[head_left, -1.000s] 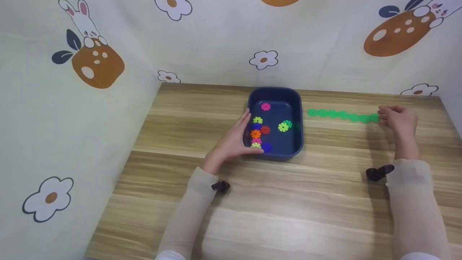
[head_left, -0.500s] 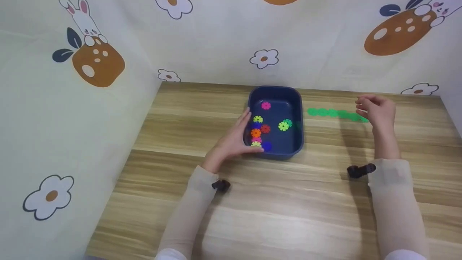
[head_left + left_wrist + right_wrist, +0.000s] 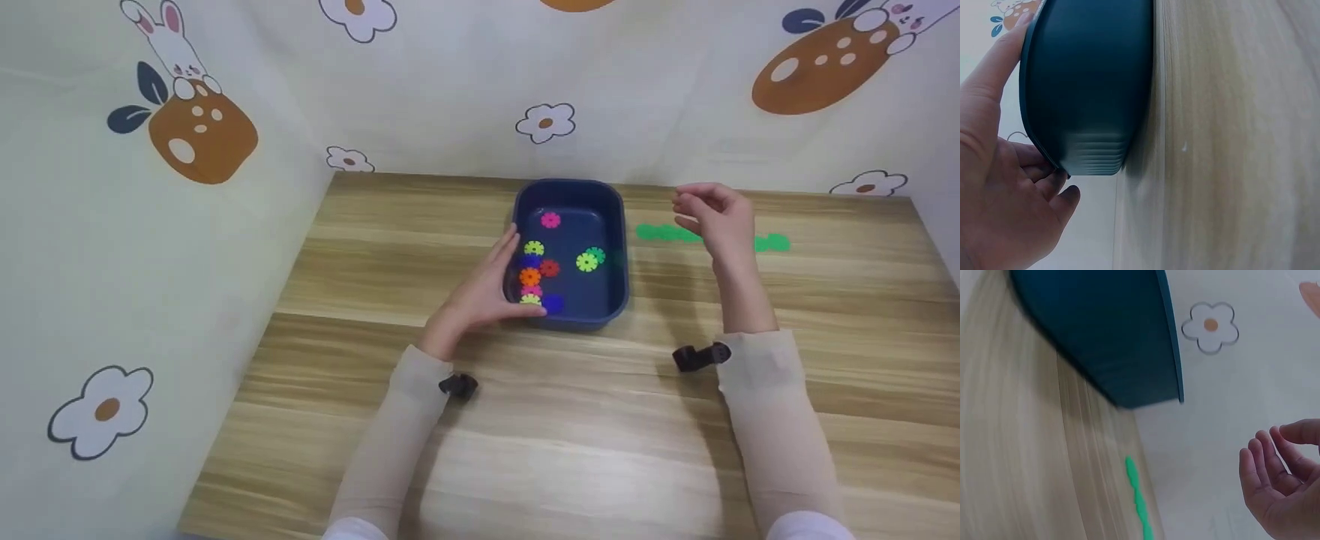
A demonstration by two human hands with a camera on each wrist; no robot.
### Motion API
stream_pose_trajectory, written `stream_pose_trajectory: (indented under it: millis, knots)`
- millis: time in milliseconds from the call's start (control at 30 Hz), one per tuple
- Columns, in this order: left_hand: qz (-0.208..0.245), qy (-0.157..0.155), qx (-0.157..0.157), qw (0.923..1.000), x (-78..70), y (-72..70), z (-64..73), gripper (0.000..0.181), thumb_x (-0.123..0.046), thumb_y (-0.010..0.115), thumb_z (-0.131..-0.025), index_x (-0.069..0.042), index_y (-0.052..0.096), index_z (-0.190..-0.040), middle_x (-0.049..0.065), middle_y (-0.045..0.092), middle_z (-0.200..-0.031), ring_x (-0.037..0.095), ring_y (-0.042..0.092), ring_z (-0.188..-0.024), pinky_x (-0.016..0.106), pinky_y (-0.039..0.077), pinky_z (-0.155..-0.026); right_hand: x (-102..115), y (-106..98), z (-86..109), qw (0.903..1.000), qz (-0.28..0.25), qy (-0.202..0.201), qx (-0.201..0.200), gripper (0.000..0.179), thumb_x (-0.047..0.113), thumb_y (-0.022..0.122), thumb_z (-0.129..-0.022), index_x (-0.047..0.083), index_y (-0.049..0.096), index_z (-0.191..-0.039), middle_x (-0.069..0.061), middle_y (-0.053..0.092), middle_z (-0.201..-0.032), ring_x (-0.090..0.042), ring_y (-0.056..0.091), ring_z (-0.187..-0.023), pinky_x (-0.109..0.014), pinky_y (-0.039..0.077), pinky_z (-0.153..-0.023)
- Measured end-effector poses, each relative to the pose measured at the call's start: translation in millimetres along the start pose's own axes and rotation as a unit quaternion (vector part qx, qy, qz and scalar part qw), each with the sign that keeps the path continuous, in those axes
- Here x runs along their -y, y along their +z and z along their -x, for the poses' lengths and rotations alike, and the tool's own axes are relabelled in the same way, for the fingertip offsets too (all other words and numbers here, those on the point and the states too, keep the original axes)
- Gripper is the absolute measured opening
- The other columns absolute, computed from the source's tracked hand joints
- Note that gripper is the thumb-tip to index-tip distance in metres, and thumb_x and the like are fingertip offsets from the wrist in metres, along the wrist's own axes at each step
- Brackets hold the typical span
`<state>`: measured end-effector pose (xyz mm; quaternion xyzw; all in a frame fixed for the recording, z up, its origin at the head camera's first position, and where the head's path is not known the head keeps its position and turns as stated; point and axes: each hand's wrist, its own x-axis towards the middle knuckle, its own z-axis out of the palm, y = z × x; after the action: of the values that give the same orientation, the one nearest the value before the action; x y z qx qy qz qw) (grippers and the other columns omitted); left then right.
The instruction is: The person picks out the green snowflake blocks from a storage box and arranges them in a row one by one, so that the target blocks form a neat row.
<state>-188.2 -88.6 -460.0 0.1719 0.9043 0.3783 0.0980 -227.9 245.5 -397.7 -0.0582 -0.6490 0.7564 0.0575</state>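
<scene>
A dark blue plastic tub point(image 3: 577, 294) stands at the back of the table, holding several colourful flower-shaped plastic discs point(image 3: 530, 277). My left hand point(image 3: 480, 296) grips its near-left corner, thumb over the near rim and fingers along the left side. The left wrist view shows thumb and fingertips right at the tub's rim point(image 3: 1024, 84). To the right of the tub lies a chain of joined green discs point(image 3: 772, 242), partly hidden by my right hand point(image 3: 721, 225). That hand hovers over the chain, fingers loosely bent; between thumb and fingertips, the right wrist view shows nothing.
The wood-grain table point(image 3: 570, 435) meets a patterned cloth wall point(image 3: 450, 97) just behind the tub, and another cloth wall point(image 3: 172, 277) rises on the left. Small black devices point(image 3: 458, 386) sit on both sleeved wrists.
My right hand has moved left from the chain's right end to above its middle, uncovering that end. The left hand and the tub have stayed in place.
</scene>
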Motion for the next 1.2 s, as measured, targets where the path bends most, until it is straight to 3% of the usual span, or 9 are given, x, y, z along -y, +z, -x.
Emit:
stream_pose_trajectory:
  millis: [133, 467, 633, 833, 1000, 1200]
  knots:
    - [0.002, -0.003, 0.000, 1.0000, 1.2, 0.1, 0.2, 0.123, -0.050, 0.087, -0.071, -0.017, 0.012, -0.162, -0.007, 0.002, -0.170, 0.024, 0.017, -0.156, 0.049, 0.023, -0.125, -5, 20, 3.7, 0.9994, 0.004, -0.012, 0.032, 0.008, 0.004, 0.065, -0.094, 0.001, 0.071, -0.098, 0.002, 0.074, -0.083, -0.006, 0.071, -0.075, -0.018, 0.060, -0.071]
    - [0.001, -0.002, -0.002, 1.0000, 1.8, 0.1, 0.2, 0.122, -0.051, 0.086, -0.071, -0.019, 0.012, -0.162, -0.007, 0.002, -0.170, 0.025, 0.017, -0.156, 0.050, 0.025, -0.124, -18, 72, 19.6, 0.9934, 0.084, -0.019, 0.076, 0.017, 0.010, 0.064, -0.096, 0.000, 0.068, -0.110, 0.012, 0.071, -0.092, -0.003, 0.068, -0.088, -0.017, 0.059, -0.080]
    - [0.009, -0.004, -0.001, 1.0000, 1.1, 0.5, 0.7, 0.120, -0.051, 0.085, -0.072, -0.019, 0.012, -0.162, -0.008, 0.002, -0.170, 0.024, 0.016, -0.156, 0.051, 0.025, -0.124, -27, 91, 24.4, 0.9818, 0.158, -0.024, 0.103, 0.031, 0.015, 0.063, -0.098, -0.004, 0.063, -0.122, -0.002, 0.068, -0.112, -0.004, 0.061, -0.101, -0.015, 0.052, -0.089]
    - [0.006, 0.004, -0.003, 1.0000, 1.2, 0.3, 1.8, 0.120, -0.050, 0.085, -0.073, -0.017, 0.012, -0.162, -0.007, 0.002, -0.170, 0.024, 0.015, -0.157, 0.050, 0.022, -0.125, -45, 104, 22.7, 0.9717, 0.189, -0.028, 0.139, 0.032, 0.009, 0.062, -0.097, -0.004, 0.061, -0.126, -0.022, 0.062, -0.130, -0.020, 0.061, -0.117, -0.022, 0.050, -0.100]
    - [-0.002, 0.000, -0.001, 1.0000, 0.2, 0.4, 2.3, 0.118, -0.051, 0.084, -0.074, -0.019, 0.011, -0.162, -0.008, 0.001, -0.170, 0.024, 0.014, -0.157, 0.051, 0.022, -0.125, -55, 106, 20.5, 0.9631, 0.216, -0.013, 0.159, 0.034, 0.011, 0.062, -0.097, -0.003, 0.060, -0.127, -0.023, 0.060, -0.132, -0.031, 0.056, -0.123, -0.039, 0.045, -0.111]
    - [-0.003, -0.003, -0.001, 1.0000, -0.5, 0.1, 2.2, 0.119, -0.051, 0.084, -0.074, -0.020, 0.011, -0.162, -0.008, 0.000, -0.170, 0.023, 0.014, -0.157, 0.051, 0.023, -0.124, -62, 108, 19.5, 0.9521, 0.252, 0.004, 0.173, 0.033, 0.014, 0.063, -0.097, -0.002, 0.062, -0.126, -0.021, 0.062, -0.130, -0.030, 0.057, -0.119, -0.042, 0.045, -0.109]
